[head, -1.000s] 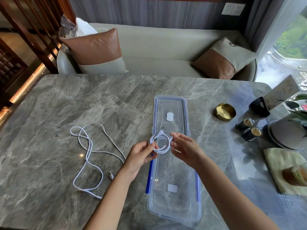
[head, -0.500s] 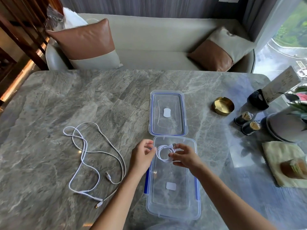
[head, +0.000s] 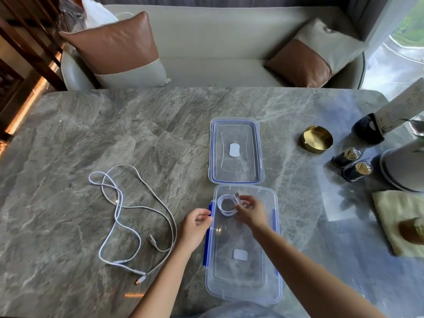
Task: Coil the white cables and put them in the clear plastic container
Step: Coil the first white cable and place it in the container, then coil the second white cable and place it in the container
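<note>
A clear plastic container (head: 270, 288) with blue side clips lies open on the marble table, near me. Its lid (head: 235, 175) lies flat just beyond it. A small coiled white cable (head: 223, 207) rests in the container's far left corner. My right hand (head: 251, 212) is inside the container with its fingers pinching the coil's right side. My left hand (head: 195, 228) hovers just outside the container's left wall, fingers loosely curled, holding nothing. Two loose white cables (head: 119, 210) sprawl uncoiled on the table to the left.
A brass dish (head: 316, 138), two small dark jars (head: 352, 165), a black card holder (head: 368, 128), a pot's pale base (head: 403, 171) and a yellow cloth (head: 399, 216) crowd the table's right side. A sofa with cushions (head: 206, 49) stands beyond the far edge.
The coil came down from above the lid into the container's far corner. My left hand let go of it and drew back outside the left wall.
</note>
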`<state>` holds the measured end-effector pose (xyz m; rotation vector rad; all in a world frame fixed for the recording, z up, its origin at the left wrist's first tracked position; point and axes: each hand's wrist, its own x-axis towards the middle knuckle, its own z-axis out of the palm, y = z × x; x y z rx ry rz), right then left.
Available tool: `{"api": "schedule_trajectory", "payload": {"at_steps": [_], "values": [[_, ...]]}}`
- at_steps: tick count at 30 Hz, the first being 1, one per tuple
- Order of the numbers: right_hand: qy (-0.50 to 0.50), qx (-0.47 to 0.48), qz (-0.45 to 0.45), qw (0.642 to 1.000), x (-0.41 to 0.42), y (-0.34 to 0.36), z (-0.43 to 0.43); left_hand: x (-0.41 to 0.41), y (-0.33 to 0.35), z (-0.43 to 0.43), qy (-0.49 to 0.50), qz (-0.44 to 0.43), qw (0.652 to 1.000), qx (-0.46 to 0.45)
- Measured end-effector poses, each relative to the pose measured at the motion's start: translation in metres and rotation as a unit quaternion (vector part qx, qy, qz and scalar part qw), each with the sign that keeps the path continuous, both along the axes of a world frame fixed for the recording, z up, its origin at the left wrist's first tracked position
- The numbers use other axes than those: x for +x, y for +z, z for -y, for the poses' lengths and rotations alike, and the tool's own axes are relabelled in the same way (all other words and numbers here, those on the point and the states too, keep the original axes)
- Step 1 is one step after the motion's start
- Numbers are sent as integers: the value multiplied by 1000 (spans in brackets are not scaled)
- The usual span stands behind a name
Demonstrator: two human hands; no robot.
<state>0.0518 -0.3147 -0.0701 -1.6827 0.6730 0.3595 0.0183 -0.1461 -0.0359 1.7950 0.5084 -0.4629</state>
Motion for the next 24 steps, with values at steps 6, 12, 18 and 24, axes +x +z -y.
{"api": "schedule_trajectory", "payload": {"at_steps": [6,12,18,24], "values": [[51,-100,36,993,-3,-3,1,-1,-4,-2,0,0,1000,-7],[102,-151,37,982,-4,0,0,-3,-4,-3,-3,-2,1000,-6],[100,-167,175,965,-9,32,-13,-10,-1,-4,-22,26,999,1],[249,-135,280,917,-4,81,-64,-31,-9,-32,34,57,998,-6]]}}
